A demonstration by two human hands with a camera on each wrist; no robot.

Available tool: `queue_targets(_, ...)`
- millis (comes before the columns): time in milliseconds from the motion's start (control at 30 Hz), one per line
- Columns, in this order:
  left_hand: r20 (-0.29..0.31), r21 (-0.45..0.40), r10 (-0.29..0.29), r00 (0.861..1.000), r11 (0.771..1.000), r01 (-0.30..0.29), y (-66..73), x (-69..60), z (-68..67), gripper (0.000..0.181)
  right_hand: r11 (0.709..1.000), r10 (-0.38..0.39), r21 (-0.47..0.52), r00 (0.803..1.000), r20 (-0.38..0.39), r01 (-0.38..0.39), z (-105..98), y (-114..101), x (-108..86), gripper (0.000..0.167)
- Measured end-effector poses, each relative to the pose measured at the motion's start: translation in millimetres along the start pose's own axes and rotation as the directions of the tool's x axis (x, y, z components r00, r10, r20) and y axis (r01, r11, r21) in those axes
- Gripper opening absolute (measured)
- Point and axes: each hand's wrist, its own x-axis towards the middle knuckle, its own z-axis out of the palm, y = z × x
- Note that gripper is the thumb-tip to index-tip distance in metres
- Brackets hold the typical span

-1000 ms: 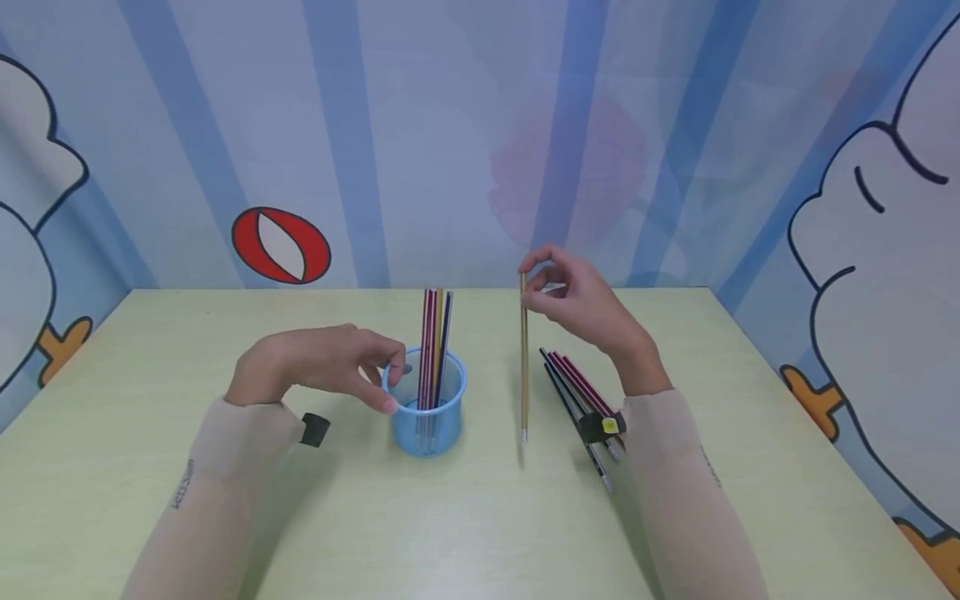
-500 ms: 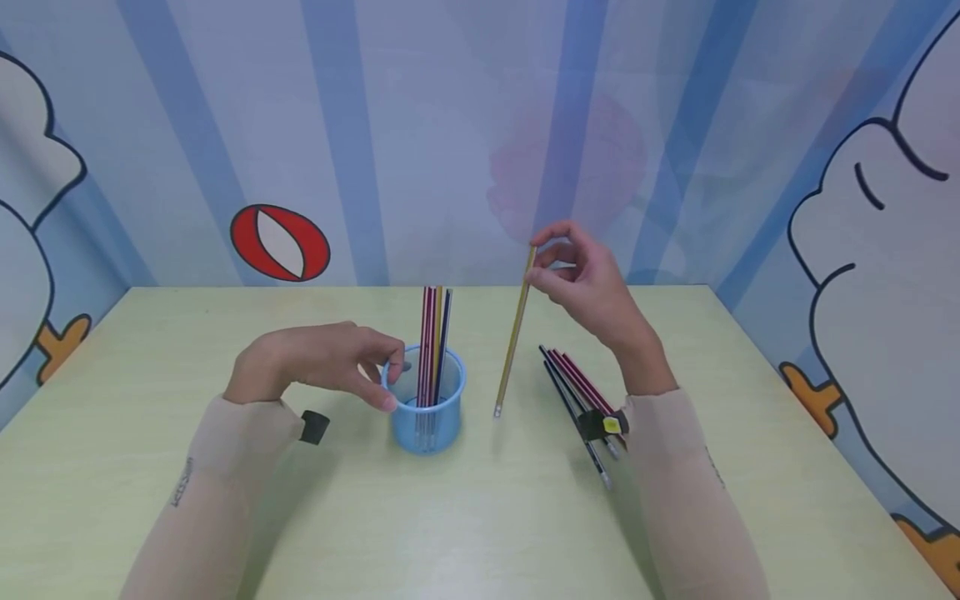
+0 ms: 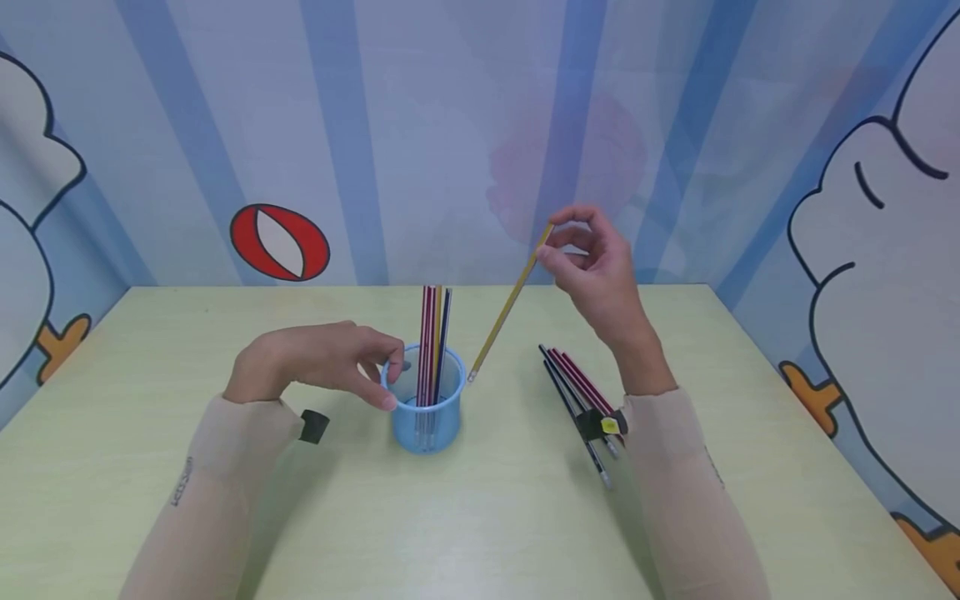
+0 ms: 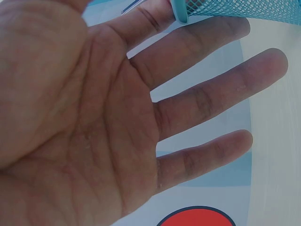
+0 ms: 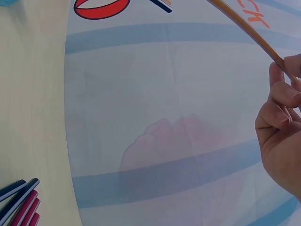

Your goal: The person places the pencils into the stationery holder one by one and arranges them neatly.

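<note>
Right wrist | right hand (image 5: 283,127) cropped | yellow pencil (image 5: 250,30) cut off above

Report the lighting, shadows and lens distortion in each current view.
Head view: soft shadows lie on the table beside both sleeves; left wrist view: the left hand looks dim against the paler backdrop; right wrist view: the table edge bows, probably lens distortion, and the frame cuts off the yellow pencil.

Head view evenly lit, soft shadows on table (image 3: 450,533) beside both sleeves (image 3: 210,483); wrist views dimmer, greyish, left hand (image 4: 122,113) in shade.
</note>
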Motion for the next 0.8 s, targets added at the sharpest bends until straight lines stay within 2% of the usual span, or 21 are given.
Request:
queue_targets(300, 0.001, 0.001, 0.003, 1.0, 1.0, -0.003, -0.3, -0.1, -0.3, 0.033, 0.997, -0.06, 0.034, 0.996, -0.068, 0.062, 4.0, 0.2, 1.0, 0.028)
queue_targets(467, 0.001, 0.002, 0.002, 1.0, 1.0, -0.002, 0.0, -0.3, -0.7, 0.032, 0.998, -0.069, 0.008, 0.997, -0.036, 0.07, 7.7, 4.2, 1.5, 0.027)
queue_targets(800, -0.004, 0.001, 0.006, 1.0, 1.0, -0.006, -0.9, -1.3, -0.3, 0.032, 0.995, -0.02, -0.094, 0.999, 0.038, 0.023, 17.1, 9.9, 0.4, 0.028)
